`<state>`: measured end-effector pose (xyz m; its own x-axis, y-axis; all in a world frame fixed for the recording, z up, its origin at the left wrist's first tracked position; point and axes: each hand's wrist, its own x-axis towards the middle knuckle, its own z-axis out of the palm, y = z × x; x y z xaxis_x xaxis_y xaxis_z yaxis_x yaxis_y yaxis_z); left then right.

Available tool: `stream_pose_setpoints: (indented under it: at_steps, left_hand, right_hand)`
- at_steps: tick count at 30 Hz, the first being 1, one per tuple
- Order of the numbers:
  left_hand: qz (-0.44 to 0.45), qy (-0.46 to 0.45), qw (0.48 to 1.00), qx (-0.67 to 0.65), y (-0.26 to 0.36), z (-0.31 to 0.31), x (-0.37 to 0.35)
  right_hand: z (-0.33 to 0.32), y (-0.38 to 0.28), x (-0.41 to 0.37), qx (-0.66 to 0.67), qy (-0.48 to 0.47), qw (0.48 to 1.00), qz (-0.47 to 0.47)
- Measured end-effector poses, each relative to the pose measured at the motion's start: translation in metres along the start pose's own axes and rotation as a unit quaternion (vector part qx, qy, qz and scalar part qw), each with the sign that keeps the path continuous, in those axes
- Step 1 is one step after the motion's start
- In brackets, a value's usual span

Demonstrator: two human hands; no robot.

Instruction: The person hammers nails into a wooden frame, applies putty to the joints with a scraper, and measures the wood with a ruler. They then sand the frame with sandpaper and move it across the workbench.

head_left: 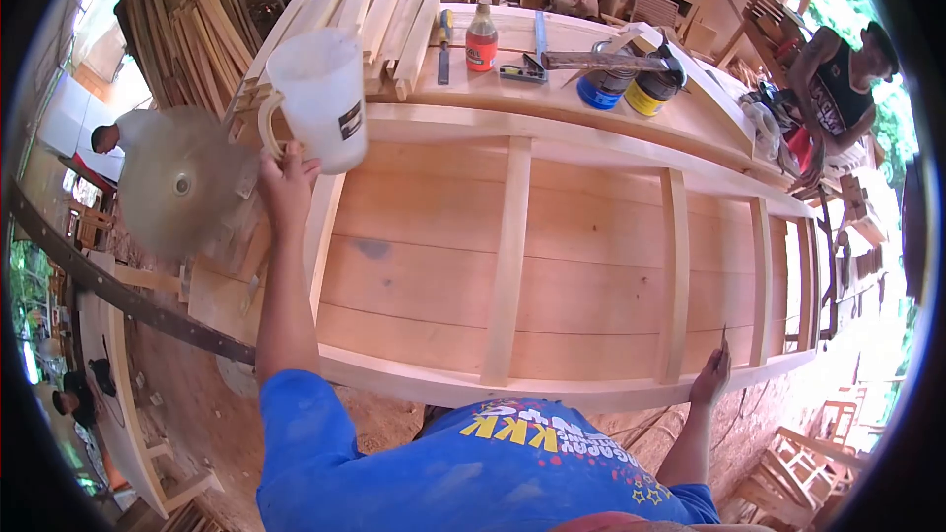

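Upper left of the frame, my left hand [286, 182] is clenched round the handle of a translucent white plastic jug [320, 99], holding it upright in the air above the left end of a big framed wooden panel [591, 236]. I cannot tell from here whether the jug holds anything. Just left of that hand a pale round disc [182, 182] shows, blurred.

Low at the right of the frame, my right hand [711, 374] rests at the near edge of the panel, its fingers pinched on a thin dark stick [724, 335] that points up; it is too small for me to say what it is. The two hands are well apart, with the panel's upright battens between them.

Behind the panel, along the top of the frame, the worktop [690, 108] carries a row of loose wooden slats [379, 25] right behind the jug, then a yellow-handled chisel [444, 39], a bottle of red liquid [481, 39], a metal square [537, 54], and a blue tin [603, 87] touching a yellow tin [652, 91].

At the far right another person [838, 89] in a dark vest stands over a bench, and at the far left someone in white [123, 133] bends down. My blue shirt [493, 473] fills the bottom of the frame
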<state>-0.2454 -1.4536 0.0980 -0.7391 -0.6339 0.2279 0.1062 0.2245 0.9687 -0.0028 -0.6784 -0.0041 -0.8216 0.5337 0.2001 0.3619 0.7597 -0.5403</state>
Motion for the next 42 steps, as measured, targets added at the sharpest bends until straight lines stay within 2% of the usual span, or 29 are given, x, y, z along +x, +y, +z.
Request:
stream_pose_setpoints:
  at_steps: [4,8,11,12,14,17,20,24,25,26,27,30,31,33,35,36,37,39,41,42]
  left_hand:
    - [-0.124,-0.055,0.981,-0.137,0.047,0.061,0.016]
    - [-0.075,-0.042,0.978,-0.192,0.081,0.135,0.068]
    - [0.018,-0.070,0.986,-0.147,0.109,0.196,0.116]
    - [0.023,-0.076,0.987,-0.137,0.108,0.217,0.136]
    - [0.037,-0.086,0.989,-0.118,0.097,0.258,0.181]
    - [-0.019,-0.123,0.984,-0.128,0.066,0.309,0.223]
    - [-0.084,-0.184,0.965,-0.167,0.011,0.359,0.242]
    - [-0.132,-0.266,0.945,-0.136,-0.041,0.389,0.250]
    - [-0.144,-0.313,0.929,-0.135,-0.054,0.393,0.252]
    - [-0.120,-0.336,0.932,-0.070,-0.067,0.386,0.254]
    - [-0.093,-0.360,0.928,-0.007,-0.046,0.364,0.230]
    - [-0.131,-0.452,0.866,-0.170,-0.076,0.358,0.236]
    - [-0.149,-0.445,0.860,-0.201,-0.087,0.352,0.249]
    - [-0.177,-0.334,0.904,-0.199,-0.106,0.332,0.265]
    - [-0.167,-0.255,0.939,-0.158,-0.107,0.308,0.256]
    - [-0.126,-0.249,0.957,-0.077,-0.104,0.288,0.240]
    - [-0.171,-0.224,0.957,-0.065,-0.069,0.270,0.196]
    - [-0.144,-0.244,0.957,-0.056,-0.059,0.227,0.130]
    - [-0.130,-0.257,0.957,-0.019,-0.025,0.192,0.033]
    - [-0.162,-0.237,0.958,-0.016,-0.014,0.177,-0.015]
  right_hand:
    - [-0.004,-0.008,0.000,0.016,-0.006,0.999,0.040]
    - [0.001,-0.002,0.000,0.013,0.026,1.000,0.005]
    - [-0.002,-0.009,0.001,0.012,0.022,0.999,0.025]
    - [-0.003,-0.010,0.001,0.015,0.019,0.999,0.035]
    - [-0.001,-0.011,0.002,0.025,0.019,0.999,0.041]
    - [-0.002,-0.013,0.002,0.030,0.016,0.999,0.040]
    - [-0.001,-0.017,0.002,0.002,0.008,0.998,0.064]
    - [-0.003,-0.017,0.002,-0.044,-0.012,0.996,0.078]
    - [-0.002,-0.016,0.004,-0.046,-0.014,0.996,0.081]
    - [0.000,-0.015,0.005,-0.047,-0.006,0.997,0.063]
    - [0.003,-0.011,0.006,-0.048,0.004,0.998,0.047]
    - [0.002,-0.015,0.003,-0.075,0.038,0.996,-0.009]
    - [-0.002,-0.030,0.005,-0.048,0.024,0.998,0.012]
    - [-0.012,-0.041,0.007,-0.021,0.024,0.999,0.036]
    - [-0.009,-0.034,0.003,-0.012,0.043,0.998,0.042]
    - [-0.010,-0.033,0.002,-0.006,0.049,0.998,0.046]
    - [-0.010,-0.033,0.000,-0.003,0.067,0.997,0.040]
    - [-0.010,-0.032,-0.001,0.007,0.099,0.995,0.020]
    - [-0.012,-0.021,-0.002,0.025,0.088,0.994,0.056]
    - [-0.011,-0.015,-0.008,0.035,0.079,0.993,0.075]
